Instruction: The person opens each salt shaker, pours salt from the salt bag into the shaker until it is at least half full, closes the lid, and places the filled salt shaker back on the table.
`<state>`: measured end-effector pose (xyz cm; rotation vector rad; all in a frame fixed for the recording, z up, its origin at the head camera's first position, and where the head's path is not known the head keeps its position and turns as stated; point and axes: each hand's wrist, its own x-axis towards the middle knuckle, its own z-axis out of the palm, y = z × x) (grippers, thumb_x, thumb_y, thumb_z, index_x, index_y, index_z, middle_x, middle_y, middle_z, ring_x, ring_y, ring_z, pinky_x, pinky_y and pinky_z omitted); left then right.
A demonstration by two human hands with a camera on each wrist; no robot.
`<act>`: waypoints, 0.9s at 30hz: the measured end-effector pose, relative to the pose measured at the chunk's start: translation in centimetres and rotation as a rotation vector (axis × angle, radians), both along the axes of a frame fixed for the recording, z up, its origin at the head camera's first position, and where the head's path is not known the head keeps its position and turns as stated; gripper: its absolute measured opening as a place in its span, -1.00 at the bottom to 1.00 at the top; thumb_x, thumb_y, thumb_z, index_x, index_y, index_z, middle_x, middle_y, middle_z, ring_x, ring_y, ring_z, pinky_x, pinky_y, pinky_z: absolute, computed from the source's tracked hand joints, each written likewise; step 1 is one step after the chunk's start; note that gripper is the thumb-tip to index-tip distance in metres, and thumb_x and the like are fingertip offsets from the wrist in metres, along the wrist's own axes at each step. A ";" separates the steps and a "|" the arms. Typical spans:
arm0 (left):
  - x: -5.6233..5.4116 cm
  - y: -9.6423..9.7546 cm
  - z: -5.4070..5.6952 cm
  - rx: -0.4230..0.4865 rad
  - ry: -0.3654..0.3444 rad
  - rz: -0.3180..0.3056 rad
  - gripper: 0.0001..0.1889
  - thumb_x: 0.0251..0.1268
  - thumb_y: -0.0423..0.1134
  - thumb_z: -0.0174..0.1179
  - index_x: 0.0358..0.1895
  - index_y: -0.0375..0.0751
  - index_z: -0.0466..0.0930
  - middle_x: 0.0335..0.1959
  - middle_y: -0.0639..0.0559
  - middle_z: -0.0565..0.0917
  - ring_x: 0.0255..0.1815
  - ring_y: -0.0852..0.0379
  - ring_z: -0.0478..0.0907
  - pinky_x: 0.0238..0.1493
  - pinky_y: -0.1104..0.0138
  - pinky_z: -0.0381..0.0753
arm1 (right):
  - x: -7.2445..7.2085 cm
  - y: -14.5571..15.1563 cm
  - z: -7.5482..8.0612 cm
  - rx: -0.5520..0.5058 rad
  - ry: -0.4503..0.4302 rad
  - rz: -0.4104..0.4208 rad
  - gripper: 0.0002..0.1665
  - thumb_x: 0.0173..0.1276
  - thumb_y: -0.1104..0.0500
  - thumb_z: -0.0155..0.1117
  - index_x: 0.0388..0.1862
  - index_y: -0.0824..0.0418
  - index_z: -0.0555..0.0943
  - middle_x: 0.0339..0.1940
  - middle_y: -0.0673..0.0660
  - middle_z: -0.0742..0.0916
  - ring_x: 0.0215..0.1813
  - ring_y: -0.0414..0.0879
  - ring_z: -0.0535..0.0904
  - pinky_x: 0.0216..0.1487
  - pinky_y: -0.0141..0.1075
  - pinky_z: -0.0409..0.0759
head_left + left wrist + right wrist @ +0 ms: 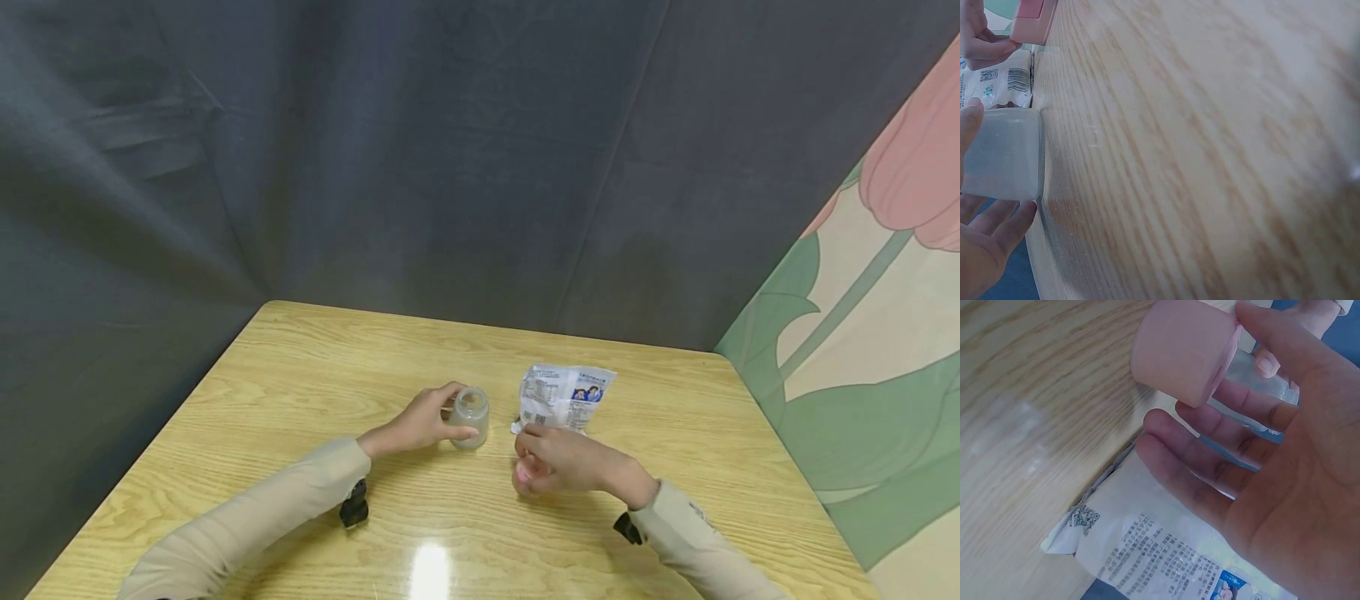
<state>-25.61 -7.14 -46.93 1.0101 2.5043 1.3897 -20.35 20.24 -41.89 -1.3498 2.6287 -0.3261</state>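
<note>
My left hand (422,422) holds a small frosted jar (470,423) upright on the table, thumb on the near side and fingers behind it. The jar's mouth is uncovered. In the left wrist view, the thumb and fingers lie around the jar's body (1007,156). To the right, my right hand (573,460) pinches a pink round lid (529,468) between thumb and fingers. The right wrist view shows the lid (1182,353) tipped on its side, with the other fingers loosely bent below. Lid and jar are apart.
A white printed packet (561,396) stands on the wooden table (337,350) just beyond my right hand. Dark cloth (450,167) hangs behind the table, and a flower-painted wall (862,375) rises at the right.
</note>
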 end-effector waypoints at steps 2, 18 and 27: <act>0.0 0.0 0.0 0.003 -0.003 0.001 -0.35 0.19 -0.15 0.45 0.30 -0.29 0.41 0.13 -0.11 0.61 0.14 -0.02 0.58 0.09 0.25 0.62 | 0.0 0.1 0.1 -0.013 -0.006 0.005 -0.86 0.36 0.13 0.31 -0.20 0.13 0.54 -0.32 -0.07 0.50 -0.38 -0.32 0.40 -0.37 -0.47 0.48; 0.0 0.1 0.0 0.026 -0.026 0.001 -0.36 0.19 -0.17 0.45 0.30 -0.25 0.41 0.13 -0.09 0.61 0.14 0.00 0.59 0.10 0.24 0.62 | -0.1 0.3 -0.2 -0.140 0.030 -0.029 -0.92 0.48 0.14 0.23 -0.24 0.09 0.61 -0.31 -0.12 0.57 -0.37 -0.33 0.45 -0.40 -0.49 0.52; 0.0 0.0 -0.1 0.026 -0.008 -0.007 -0.35 0.19 -0.16 0.45 0.30 -0.29 0.41 0.13 -0.13 0.61 0.13 -0.02 0.59 0.09 0.22 0.62 | -0.2 0.3 -0.2 -0.371 0.342 -0.048 -0.70 0.41 0.17 0.32 -0.54 -0.03 0.52 -0.56 -0.23 0.48 -0.55 -0.40 0.31 -0.58 -0.57 0.32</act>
